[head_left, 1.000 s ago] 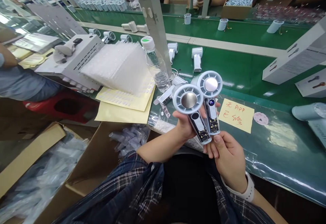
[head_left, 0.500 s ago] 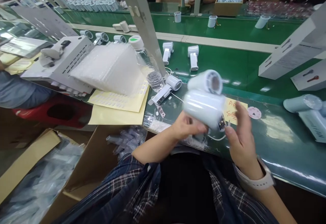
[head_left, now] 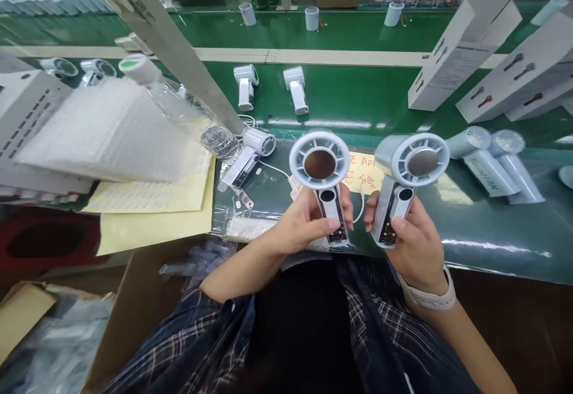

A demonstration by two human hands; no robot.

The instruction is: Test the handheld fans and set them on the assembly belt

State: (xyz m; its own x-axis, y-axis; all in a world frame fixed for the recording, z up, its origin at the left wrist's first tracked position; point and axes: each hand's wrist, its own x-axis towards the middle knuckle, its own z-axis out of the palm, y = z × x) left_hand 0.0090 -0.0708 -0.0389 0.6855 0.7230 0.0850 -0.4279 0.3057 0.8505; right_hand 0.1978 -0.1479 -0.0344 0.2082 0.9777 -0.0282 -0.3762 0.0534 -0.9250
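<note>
My left hand (head_left: 301, 224) grips the handle of a pale blue handheld fan (head_left: 319, 165), its round head upright and facing me. My right hand (head_left: 412, 240) holds a second handheld fan (head_left: 414, 164) by the handle, its head turned slightly to the right. The two fans stand side by side, a hand's width apart, over the near edge of the green bench (head_left: 474, 236). A yellow note with red writing (head_left: 366, 173) lies on the bench between and behind them. A white watch band is on my right wrist.
A tilted water bottle (head_left: 179, 104), a stack of bubble wrap (head_left: 102, 134) and yellow sticker sheets (head_left: 152, 197) lie left. More fans lie on the belt (head_left: 246, 85) and at right (head_left: 486, 158). White boxes (head_left: 456, 59) stand far right. A cardboard carton (head_left: 134, 316) sits below left.
The two fans were held together in front of me, then turned over in a blur. Now each hand holds one fan, apart and upright. The view has shifted to the right.
</note>
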